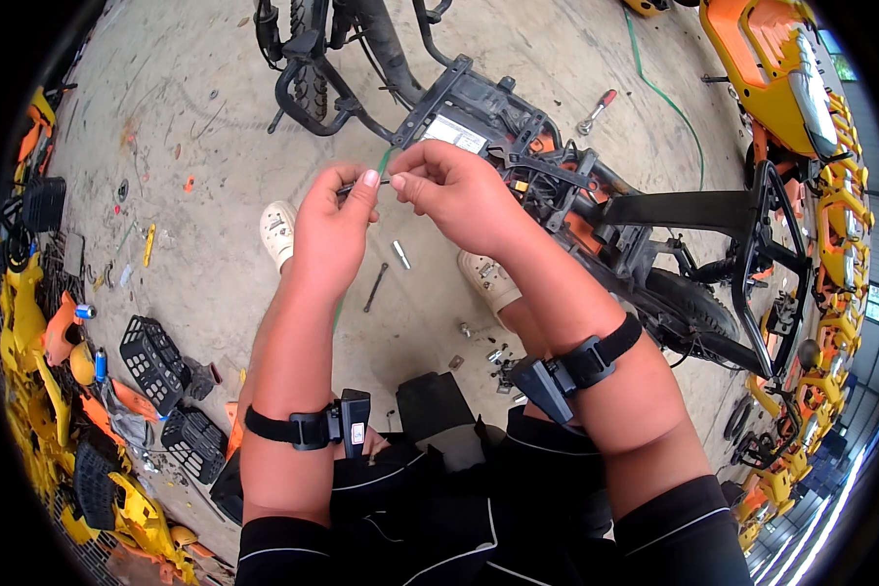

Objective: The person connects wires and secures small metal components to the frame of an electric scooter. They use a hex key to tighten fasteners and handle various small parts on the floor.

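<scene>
L hand (332, 217): thumb and finger pinching thin dark piece (345, 191) | R hand (451, 193): fingertips pinched beside L thumb, can't tell what's in them | vehicle frame (506, 119) beyond R hand | silver cylinder (401, 255) below, between wrists

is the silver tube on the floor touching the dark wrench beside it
Apart. The head view shows a strip of floor between the silver tube and the dark wrench's upper end.
</scene>
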### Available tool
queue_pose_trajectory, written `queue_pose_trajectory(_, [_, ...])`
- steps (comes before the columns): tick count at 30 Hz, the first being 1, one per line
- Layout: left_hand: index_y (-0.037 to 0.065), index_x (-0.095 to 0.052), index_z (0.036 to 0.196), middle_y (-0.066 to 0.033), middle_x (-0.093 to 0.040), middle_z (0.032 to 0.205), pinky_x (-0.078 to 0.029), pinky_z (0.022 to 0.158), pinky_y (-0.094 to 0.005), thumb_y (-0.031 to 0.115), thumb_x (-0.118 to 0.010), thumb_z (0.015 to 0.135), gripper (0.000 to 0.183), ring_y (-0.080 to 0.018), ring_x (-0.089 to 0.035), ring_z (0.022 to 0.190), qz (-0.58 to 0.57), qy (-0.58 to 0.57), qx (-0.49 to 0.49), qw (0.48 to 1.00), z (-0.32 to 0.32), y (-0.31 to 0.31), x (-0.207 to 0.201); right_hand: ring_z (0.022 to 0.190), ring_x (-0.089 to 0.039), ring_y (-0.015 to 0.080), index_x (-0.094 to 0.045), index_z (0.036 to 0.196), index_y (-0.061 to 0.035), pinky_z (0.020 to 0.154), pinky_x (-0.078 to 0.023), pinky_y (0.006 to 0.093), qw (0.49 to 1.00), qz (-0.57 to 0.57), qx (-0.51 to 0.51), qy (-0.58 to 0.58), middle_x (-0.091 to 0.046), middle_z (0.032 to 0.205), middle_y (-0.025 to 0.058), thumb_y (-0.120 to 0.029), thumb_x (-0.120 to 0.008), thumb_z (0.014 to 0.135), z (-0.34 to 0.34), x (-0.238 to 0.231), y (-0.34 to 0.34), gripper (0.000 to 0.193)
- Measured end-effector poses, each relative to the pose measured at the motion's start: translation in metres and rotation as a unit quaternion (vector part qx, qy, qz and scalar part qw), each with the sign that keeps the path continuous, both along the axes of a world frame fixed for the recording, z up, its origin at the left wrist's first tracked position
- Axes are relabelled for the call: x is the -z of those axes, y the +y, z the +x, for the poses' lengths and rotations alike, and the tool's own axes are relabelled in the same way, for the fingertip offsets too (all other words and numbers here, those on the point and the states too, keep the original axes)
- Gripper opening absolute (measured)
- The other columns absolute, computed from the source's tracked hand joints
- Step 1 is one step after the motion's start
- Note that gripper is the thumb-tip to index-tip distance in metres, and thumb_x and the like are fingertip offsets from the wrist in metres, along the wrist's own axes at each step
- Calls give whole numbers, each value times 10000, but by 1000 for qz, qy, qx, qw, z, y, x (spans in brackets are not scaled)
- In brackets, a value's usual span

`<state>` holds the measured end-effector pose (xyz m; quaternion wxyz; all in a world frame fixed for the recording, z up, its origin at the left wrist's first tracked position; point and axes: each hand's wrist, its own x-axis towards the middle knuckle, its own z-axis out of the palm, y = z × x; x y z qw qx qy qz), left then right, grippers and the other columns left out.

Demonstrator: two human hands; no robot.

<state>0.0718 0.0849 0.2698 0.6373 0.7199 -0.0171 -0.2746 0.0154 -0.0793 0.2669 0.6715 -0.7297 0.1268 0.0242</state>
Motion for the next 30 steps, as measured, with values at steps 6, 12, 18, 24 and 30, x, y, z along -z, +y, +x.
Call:
queue_pose_trajectory(6, [29,-606,1096,9,-557,807,-433,680,-250,253,-610,1022,237,-91,-507,711,-54,75,-18,996,-18,-11,16,789,-641,149,-664,1023,1,720,-525,313,996,-77,47,19,-688,873,76,-148,-663,950,-16,8,2,167])
queue_pose_trajectory(12, [53,-579,1083,20,-515,778,-412,663,-259,275,-582,1036,227,-87,-467,669,-74,107,-34,991,-33,-23,22,870,-676,388,-667,952,-19,777,-521,469,984,-161,79,22,-706,903,195,-214,-620,956,-38,2,1,201])
queue_pose_trajectory(18, [52,-574,1075,13,-523,787,-409,660,-255,270,-555,1046,221,-85,-472,671,-62,102,0,993,-49,-28,28,887,-676,382,-679,968,-21,796,-522,472,976,-192,76,74,-705,898,192,-234,-603,962,-57,-10,-7,226])
queue_pose_trajectory(24, [38,-578,1086,1,-541,807,-406,653,-239,239,-559,1043,206,-86,-477,681,-24,55,42,997,-62,-38,7,909,-683,381,-681,961,-27,805,-528,479,975,-184,92,80,-714,912,192,-261,-584,964,-64,-21,-16,253])
queue_pose_trajectory(30, [25,-582,1104,-2,-560,823,-410,652,-239,229,-553,1046,214,-84,-479,690,4,12,13,1000,-54,-41,-19,880,-686,403,-680,1025,-28,781,-530,484,976,-158,135,61,-713,904,209,-294,-585,966,-49,-27,-8,288])
